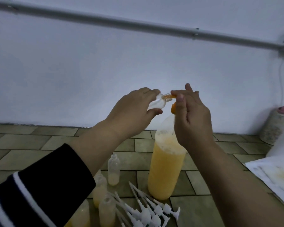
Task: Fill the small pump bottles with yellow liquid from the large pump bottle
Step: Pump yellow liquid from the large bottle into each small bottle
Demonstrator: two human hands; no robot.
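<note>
My left hand [134,105] holds a small clear bottle [43,103] on its side, its threaded neck pointing right at the orange pump nozzle [172,96] of the large bottle [166,169]. The large bottle stands on the tiled counter, about two-thirds full of foamy yellow liquid. My right hand [192,115] rests on its orange pump head, thumb and forefinger at the nozzle. The small bottle looks nearly empty.
Several small bottles with yellow liquid, uncapped, stand at the lower left [113,171]. A pile of white pump tops with dip tubes [147,208] lies in front of the large bottle. Stained white paper [275,176] and a pink-capped roll [275,125] sit at the right.
</note>
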